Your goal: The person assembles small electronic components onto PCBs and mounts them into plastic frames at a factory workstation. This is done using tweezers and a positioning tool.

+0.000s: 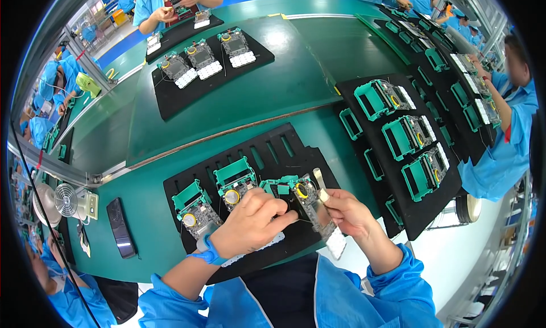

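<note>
one circuit board (pixel 322 215) is between the two hands, over the black tray (pixel 310 157). the right hand (pixel 346 211) pinches a pale strip (pixel 319 179) beside it. the left hand (pixel 250 223) is curled; i cannot tell what it pinches. two more boards (pixel 198 217) lie on the tray. one phone (pixel 120 228) lies on the green table (pixel 153 231). people in blue (pixel 503 117) sit around the bright room.

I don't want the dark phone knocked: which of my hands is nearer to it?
Left. Your left hand is right of the phone, over the black tray; your right hand is farther right.
</note>
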The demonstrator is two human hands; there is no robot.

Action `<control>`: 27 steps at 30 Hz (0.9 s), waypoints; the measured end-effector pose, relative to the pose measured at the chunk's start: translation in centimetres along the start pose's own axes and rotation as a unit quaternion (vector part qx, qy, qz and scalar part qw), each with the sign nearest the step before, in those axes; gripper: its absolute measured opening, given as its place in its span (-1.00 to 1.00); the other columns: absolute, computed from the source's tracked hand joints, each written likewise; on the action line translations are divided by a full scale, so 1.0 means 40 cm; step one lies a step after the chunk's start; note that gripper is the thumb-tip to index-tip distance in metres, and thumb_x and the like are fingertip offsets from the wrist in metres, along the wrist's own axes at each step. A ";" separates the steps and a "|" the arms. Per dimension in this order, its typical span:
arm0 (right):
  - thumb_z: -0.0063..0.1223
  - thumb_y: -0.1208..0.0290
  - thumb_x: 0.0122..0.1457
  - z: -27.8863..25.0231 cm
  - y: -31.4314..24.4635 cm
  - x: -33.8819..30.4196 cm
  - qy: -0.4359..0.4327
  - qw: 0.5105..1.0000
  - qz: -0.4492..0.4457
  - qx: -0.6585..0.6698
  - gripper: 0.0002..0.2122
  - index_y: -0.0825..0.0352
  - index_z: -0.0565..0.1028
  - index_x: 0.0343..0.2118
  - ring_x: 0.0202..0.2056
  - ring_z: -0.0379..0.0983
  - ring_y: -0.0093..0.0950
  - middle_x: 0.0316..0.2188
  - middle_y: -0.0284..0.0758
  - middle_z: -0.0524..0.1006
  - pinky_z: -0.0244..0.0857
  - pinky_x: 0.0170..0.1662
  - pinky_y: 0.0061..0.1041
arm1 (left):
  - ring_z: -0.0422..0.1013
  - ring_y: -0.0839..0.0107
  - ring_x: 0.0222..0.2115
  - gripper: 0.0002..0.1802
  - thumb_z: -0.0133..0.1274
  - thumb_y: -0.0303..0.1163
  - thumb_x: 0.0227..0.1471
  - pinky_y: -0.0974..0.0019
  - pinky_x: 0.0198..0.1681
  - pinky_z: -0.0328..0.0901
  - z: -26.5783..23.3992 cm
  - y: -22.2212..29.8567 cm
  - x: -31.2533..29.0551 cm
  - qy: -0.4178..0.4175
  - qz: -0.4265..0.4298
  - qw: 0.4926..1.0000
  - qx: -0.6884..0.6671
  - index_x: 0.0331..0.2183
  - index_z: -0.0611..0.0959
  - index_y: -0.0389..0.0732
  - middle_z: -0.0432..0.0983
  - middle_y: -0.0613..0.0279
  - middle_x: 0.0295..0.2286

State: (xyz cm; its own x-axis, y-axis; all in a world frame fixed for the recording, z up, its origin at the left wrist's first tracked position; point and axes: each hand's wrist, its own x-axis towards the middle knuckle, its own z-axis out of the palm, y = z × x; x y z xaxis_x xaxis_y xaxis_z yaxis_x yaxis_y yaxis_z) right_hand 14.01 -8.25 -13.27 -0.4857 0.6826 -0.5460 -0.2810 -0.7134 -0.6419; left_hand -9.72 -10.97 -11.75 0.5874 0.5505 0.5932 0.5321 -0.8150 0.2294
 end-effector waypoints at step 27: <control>0.15 0.67 0.00 0.060 0.045 -0.002 0.185 0.753 -0.451 -0.443 -0.76 0.39 0.48 -0.22 -0.63 0.15 -0.73 -0.34 -0.36 0.35 0.05 -0.61 -0.71 | 0.18 0.21 -0.34 -0.82 0.19 -0.59 -0.22 0.27 -0.30 0.21 0.020 0.023 0.028 0.043 -0.249 0.957 -0.146 -0.43 0.62 -0.22 0.25 0.19 -0.38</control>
State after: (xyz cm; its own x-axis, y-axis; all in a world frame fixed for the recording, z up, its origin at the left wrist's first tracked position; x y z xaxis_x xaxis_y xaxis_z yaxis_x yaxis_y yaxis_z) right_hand 11.54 -9.95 -13.08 -0.1189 0.9403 0.3190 0.3835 0.3398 -0.8588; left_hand -8.10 -10.95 -11.50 0.2463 0.8769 0.4128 0.5330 -0.4783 0.6979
